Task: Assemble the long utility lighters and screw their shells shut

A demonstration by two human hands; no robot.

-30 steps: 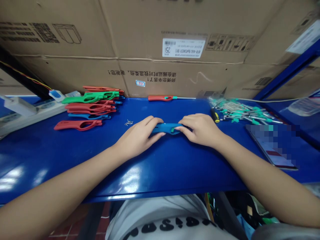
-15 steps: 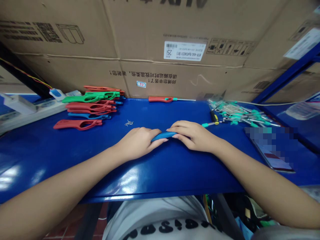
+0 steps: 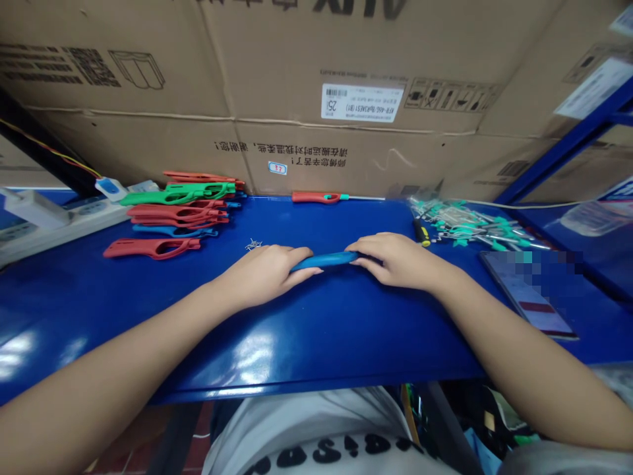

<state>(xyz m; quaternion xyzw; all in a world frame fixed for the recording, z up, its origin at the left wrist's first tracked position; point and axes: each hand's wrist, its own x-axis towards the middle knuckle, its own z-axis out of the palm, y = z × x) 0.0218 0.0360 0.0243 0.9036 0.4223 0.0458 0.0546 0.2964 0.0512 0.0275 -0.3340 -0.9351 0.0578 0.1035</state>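
Note:
A blue lighter handle (image 3: 326,259) is held level between my two hands, just over the blue tabletop (image 3: 316,330). My left hand (image 3: 264,270) is closed round its left end, thumb along the near side. On the right end, my right hand (image 3: 393,259) is closed with fingertips and thumb; whatever lies under that palm is hidden. Small screws (image 3: 254,245) lie in a little pile just behind my left hand. A black and yellow screwdriver (image 3: 422,232) rests behind my right hand.
Red, green and blue lighter handles (image 3: 163,214) are stacked at left beside a power strip (image 3: 93,221). A red lighter (image 3: 316,197) lies against the cardboard (image 3: 277,79). Metal lighter rods with teal parts (image 3: 479,224) are heaped at right, near a phone-like device (image 3: 529,297).
My hands have moved slightly apart, showing more of the blue handle, which sits a little higher in view. The teal-tipped piece beyond my right hand no longer shows.

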